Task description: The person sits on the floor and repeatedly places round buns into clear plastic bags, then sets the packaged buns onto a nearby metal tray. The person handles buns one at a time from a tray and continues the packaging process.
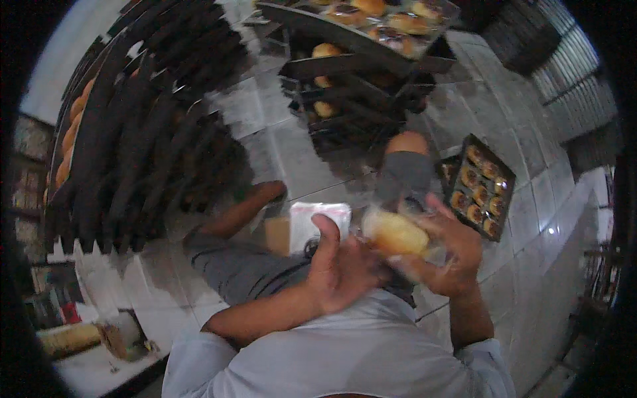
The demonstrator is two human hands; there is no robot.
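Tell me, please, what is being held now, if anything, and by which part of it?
The right hand holds a golden, rounded bread roll in clear plastic by its right side; blur hides whether the left hand also grips it.

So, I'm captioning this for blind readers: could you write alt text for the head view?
A seated person holds a golden bread roll in clear plastic in the right hand, the left hand close beside it. Dark baking trays of buns stand stacked ahead on a tiled floor.

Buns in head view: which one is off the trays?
The pale golden bun in the person's right hand; the other visible buns lie in dark trays.
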